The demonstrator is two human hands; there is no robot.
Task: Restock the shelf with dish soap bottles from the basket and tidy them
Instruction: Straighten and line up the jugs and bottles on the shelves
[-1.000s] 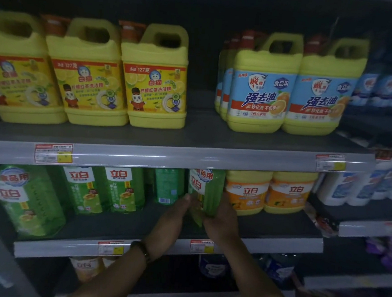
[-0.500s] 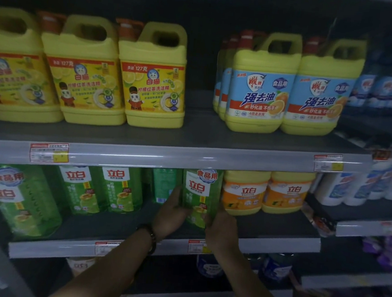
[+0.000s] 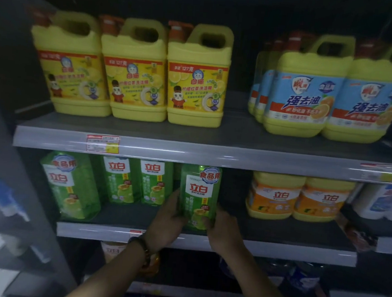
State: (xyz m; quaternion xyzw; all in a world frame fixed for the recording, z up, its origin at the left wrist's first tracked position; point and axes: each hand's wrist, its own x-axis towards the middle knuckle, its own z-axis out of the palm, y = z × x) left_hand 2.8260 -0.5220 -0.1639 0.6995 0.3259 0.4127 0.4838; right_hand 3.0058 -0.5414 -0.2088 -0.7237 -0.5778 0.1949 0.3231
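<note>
- On the middle shelf [image 3: 206,239], head view: green bottle [image 3: 199,195] upright near the front edge, left hand [image 3: 168,218] and right hand [image 3: 224,225] clamped on its lower sides.
- Likely full, heavy, stiff, with slick plastic; a low two-sided hold suits it.

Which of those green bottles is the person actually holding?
The rightmost green bottle, nearest the orange ones. The left hand and right hand grip its lower sides; the other green bottles stand untouched to its left.
</note>
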